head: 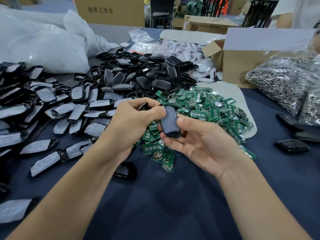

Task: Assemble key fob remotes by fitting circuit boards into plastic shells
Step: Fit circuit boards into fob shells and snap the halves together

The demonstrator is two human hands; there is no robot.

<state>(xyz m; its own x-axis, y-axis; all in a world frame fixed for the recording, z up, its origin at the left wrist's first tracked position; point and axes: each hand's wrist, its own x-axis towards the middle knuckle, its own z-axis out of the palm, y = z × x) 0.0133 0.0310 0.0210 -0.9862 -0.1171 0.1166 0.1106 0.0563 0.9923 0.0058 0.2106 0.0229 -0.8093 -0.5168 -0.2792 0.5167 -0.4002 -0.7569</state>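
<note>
A dark blue worktop [173, 201] fills the view. At its far left lie bulky white plastic bags [39, 44], and at the far right stands an open cardboard box [242, 66]. A wide heap of film-covered shells [52, 110] spreads along the left side, and a heap of bare black shells [147, 75] sits behind the middle. Just right of these lies a pile of green circuit boards [204, 108], with a clear bag of metal rings [280, 82] further right.

Both hands hang above the near edge of the board pile. The right hand [204, 142] lies palm up, with thumb and curled fingers gripping a dark shell [168, 121] whose grey face is turned upward. The left hand [131, 125] is curled round a small black piece [143, 106], its thumb touching the shell's top end. A lone black shell [125, 170] rests on the worktop under the left wrist.
</note>
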